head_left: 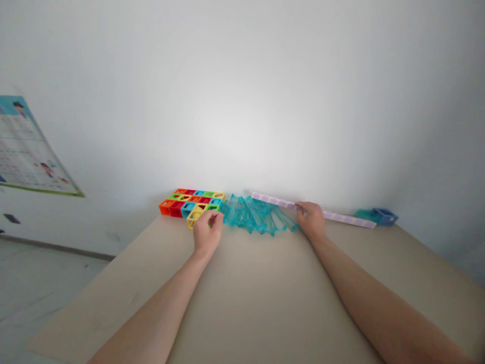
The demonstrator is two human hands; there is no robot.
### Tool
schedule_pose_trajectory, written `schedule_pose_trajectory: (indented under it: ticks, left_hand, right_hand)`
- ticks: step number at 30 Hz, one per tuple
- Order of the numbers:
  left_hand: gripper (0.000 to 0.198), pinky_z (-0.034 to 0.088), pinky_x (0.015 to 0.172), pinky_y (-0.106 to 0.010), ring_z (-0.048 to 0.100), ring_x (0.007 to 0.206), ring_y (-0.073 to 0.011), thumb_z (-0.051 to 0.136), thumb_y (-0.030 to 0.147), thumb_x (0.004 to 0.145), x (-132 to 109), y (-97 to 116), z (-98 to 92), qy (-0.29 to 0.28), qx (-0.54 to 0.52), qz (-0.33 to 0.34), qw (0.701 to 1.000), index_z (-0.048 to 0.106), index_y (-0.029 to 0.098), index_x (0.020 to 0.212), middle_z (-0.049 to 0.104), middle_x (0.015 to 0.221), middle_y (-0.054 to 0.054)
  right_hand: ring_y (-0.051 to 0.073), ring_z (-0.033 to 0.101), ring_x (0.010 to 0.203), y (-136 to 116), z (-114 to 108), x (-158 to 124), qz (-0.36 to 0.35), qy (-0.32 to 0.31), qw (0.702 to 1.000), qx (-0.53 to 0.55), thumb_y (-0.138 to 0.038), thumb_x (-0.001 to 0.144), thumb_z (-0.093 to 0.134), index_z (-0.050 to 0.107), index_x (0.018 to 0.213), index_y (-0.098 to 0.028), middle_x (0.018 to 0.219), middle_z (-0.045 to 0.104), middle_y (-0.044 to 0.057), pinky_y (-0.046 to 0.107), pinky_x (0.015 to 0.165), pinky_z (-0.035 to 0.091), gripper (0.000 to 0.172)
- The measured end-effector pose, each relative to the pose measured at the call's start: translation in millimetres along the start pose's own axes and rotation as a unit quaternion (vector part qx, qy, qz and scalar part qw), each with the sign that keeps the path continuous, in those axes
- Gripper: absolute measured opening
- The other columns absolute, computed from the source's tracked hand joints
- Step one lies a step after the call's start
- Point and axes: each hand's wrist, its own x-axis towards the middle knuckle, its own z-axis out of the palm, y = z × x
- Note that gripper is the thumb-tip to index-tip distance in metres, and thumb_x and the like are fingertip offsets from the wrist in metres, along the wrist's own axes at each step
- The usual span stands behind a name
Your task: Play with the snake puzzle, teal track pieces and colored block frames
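Colourful hollow cube blocks (178,208) in red, orange, yellow, green and blue stand in rows against the wall. My left hand (207,233) is at their front right corner, fingers curled in a pinch beside a yellow cube (192,218). What the fingertips hold, if anything, is hidden. A long purple-and-white strip (275,200) lies slanting along the wall side. My right hand (312,221) is closed on it around its middle. Between my hands, a bunch of clear teal plastic pieces (252,215) leans in a row, next to the cubes and partly under the strip.
At the far right stands a blue hollow block (385,216) with a teal piece (366,215) beside it. The beige table (261,293) meets a white wall (242,101) at the back. A poster (34,151) hangs at left, above the floor (41,283).
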Motion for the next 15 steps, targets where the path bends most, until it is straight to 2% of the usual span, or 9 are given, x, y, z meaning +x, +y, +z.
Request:
schedule_pose_trajectory:
  ticks: [4, 8, 11, 15]
  left_hand:
    - [0.01, 0.043, 0.069, -0.027, 0.052, 0.068, -0.0156, 0.054, 0.017, 0.076, 8.5, -15.4, -5.5, 0.097, 0.097, 0.069, 0.988, 0.064, 0.018, 0.075, 0.059, 0.07, -0.001]
    - [0.014, 0.044, 0.079, -0.032, 0.054, 0.082, -0.0201, 0.053, 0.013, 0.072, 17.0, -29.9, -11.3, 0.162, 0.126, 0.091, 0.974, 0.064, 0.019, 0.078, 0.059, 0.078, -0.003]
    - [0.015, 0.043, 0.087, -0.036, 0.055, 0.088, -0.0223, 0.055, 0.013, 0.068, 26.7, -46.3, -15.6, 0.216, 0.129, 0.036, 0.967, 0.065, 0.018, 0.079, 0.062, 0.083, -0.004]
    - [0.023, 0.044, 0.088, -0.038, 0.057, 0.087, -0.0226, 0.051, 0.014, 0.07, 40.2, -73.6, -18.9, 0.267, 0.126, -0.044, 0.954, 0.067, 0.016, 0.087, 0.064, 0.088, -0.006]
  right_hand:
    - [0.027, 0.061, 0.089, -5.7, -2.0, -3.3, 0.016, -0.009, 0.999, -0.028, -0.023, 0.08, 0.048, 0.074, 0.096, -0.012, 0.092, 0.069, 0.015, 0.042, 0.086, 0.046, 0.032]
    - [0.026, 0.064, 0.09, -8.9, -3.2, -4.7, 0.014, -0.052, 0.998, -0.026, -0.027, 0.082, 0.047, 0.072, 0.103, -0.014, 0.093, 0.072, 0.013, 0.039, 0.088, 0.048, 0.035]
    - [0.027, 0.063, 0.1, -9.0, -3.4, -4.0, 0.017, -0.081, 0.996, -0.018, -0.03, 0.083, 0.045, 0.07, 0.108, -0.014, 0.104, 0.072, 0.012, 0.04, 0.093, 0.046, 0.038]
    - [0.028, 0.065, 0.1, -9.5, -3.5, -2.6, 0.027, -0.124, 0.992, -0.001, -0.033, 0.082, 0.046, 0.072, 0.105, -0.015, 0.104, 0.072, 0.012, 0.04, 0.092, 0.046, 0.038]
